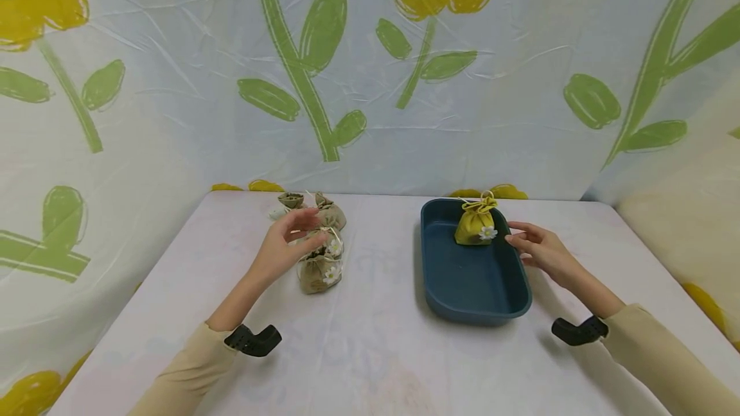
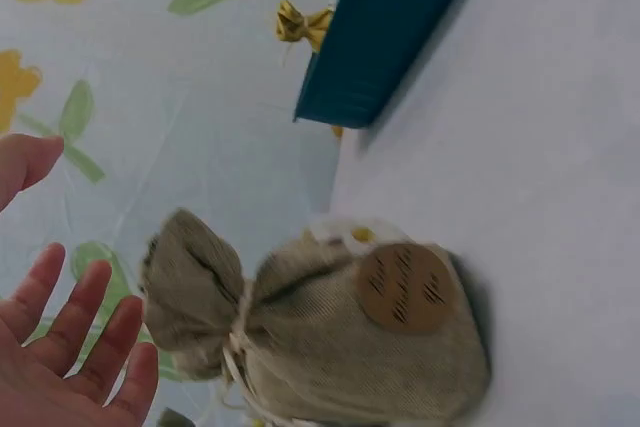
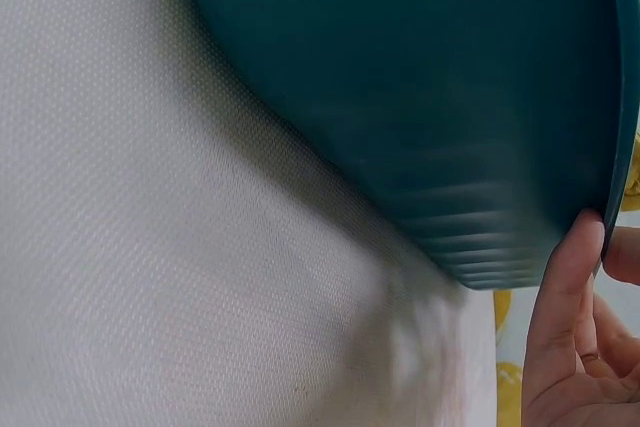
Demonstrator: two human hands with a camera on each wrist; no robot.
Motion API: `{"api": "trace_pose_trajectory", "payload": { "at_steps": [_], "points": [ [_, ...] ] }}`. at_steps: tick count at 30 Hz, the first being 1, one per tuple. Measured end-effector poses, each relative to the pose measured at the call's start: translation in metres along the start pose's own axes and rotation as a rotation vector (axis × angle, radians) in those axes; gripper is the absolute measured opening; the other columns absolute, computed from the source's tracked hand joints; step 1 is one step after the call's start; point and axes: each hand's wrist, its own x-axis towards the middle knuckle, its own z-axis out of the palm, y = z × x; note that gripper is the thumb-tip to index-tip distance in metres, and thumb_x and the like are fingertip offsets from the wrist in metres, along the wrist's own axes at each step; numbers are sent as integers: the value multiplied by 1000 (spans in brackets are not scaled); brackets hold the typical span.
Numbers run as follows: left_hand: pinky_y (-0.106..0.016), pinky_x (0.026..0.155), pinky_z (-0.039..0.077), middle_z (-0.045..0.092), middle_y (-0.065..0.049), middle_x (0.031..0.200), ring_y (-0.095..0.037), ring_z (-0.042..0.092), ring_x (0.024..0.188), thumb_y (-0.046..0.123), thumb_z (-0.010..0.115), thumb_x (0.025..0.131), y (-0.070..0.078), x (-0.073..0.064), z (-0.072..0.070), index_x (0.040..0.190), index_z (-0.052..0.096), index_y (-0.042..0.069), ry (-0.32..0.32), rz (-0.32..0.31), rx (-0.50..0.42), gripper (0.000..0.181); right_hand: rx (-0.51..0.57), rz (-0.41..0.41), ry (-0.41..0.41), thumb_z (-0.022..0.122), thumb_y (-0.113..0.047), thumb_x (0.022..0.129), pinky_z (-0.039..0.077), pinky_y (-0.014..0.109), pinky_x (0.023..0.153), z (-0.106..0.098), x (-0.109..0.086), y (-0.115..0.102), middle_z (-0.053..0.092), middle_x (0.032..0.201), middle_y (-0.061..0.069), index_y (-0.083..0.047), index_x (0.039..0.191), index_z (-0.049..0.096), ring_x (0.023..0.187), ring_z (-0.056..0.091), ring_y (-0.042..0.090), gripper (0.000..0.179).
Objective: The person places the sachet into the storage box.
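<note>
My left hand (image 1: 282,246) hovers over a cluster of tan drawstring pouches, fingers apart and holding nothing. The nearest tan pouch (image 1: 315,276) has a white daisy; another tan pouch (image 1: 332,216) sits behind, partly covered by the hand. In the left wrist view, a tan pouch (image 2: 340,347) with a round brown tag shows its gathered neck close to my fingertips (image 2: 125,317). Over at the right, my right hand (image 1: 546,254) pinches the rim of a dark blue rectangular tub (image 1: 471,294) between thumb and finger. A yellow pouch (image 1: 473,228) with a daisy sits inside the tub's far end.
Both stand on a pale cloth-covered table (image 1: 370,345). Behind it hangs a white backdrop (image 1: 491,127) printed with yellow flowers and green leaves. A small white object (image 1: 277,212) lies by the farthest tan pouch. Black wrist mounts (image 1: 253,341) sit on both arms.
</note>
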Motion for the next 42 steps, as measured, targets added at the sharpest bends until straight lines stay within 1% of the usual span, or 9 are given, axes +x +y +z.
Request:
{"api": "trace_pose_trajectory", "payload": {
  "at_steps": [5,9,14,24,28,30,33,38,42],
  "points": [
    [-51,102,43,58,-21,127,-33,55,118,14,73,85,-13,-7,-4,134,51,3,-11,-33,33,55,-19,1,5,52,-36,99,51,20,72,-2,0,1,56,104,-3,2,149,24,83,52,2,69],
    [-49,102,44,57,-19,128,-33,55,118,17,75,84,-25,-14,-7,134,50,3,-22,-70,58,58,-10,-6,1,52,-36,99,51,20,72,-2,1,1,57,102,-7,2,149,24,83,52,1,69],
    [-47,102,45,55,-19,130,-35,55,118,17,76,82,-35,-21,-7,135,48,2,-26,-122,33,62,0,-13,-3,53,-34,99,51,20,72,-1,0,1,56,97,-12,3,149,25,82,52,1,68],
    [-44,102,46,57,-17,127,-33,56,118,17,79,80,-48,-27,-3,137,49,7,-33,-121,55,65,-3,-7,-1,53,-34,99,51,22,71,-1,3,3,57,98,-11,2,149,25,81,53,2,68],
    [-43,101,47,59,-21,126,-36,56,119,14,77,81,-51,-28,0,139,46,1,-44,-116,61,67,-3,-5,-2,52,-34,99,51,22,70,-1,3,4,56,97,-11,2,149,25,81,52,2,68],
    [-40,100,48,60,-22,124,-36,57,117,12,76,82,-52,-28,2,136,48,-2,-51,-106,52,62,3,-3,-3,52,-34,99,51,22,70,-1,2,4,56,96,-12,2,149,25,80,52,2,68],
    [-31,95,52,63,-21,119,-27,62,112,10,75,82,-52,-27,3,127,56,-3,-36,-104,40,50,14,-7,-2,52,-34,99,51,22,70,-1,1,4,56,95,-14,2,149,25,81,52,2,68],
    [-18,85,52,68,-16,108,-4,63,97,12,76,82,-55,-24,6,110,67,1,16,-142,45,31,30,-10,-6,53,-34,99,51,22,71,0,0,2,56,93,-17,2,149,25,81,52,2,68],
    [-17,83,52,70,-15,106,-1,63,94,13,76,81,-57,-24,7,105,70,0,17,-164,32,28,28,-7,-7,53,-34,99,51,22,71,-1,-1,1,56,93,-17,2,149,26,81,53,1,68]
  ]
}}
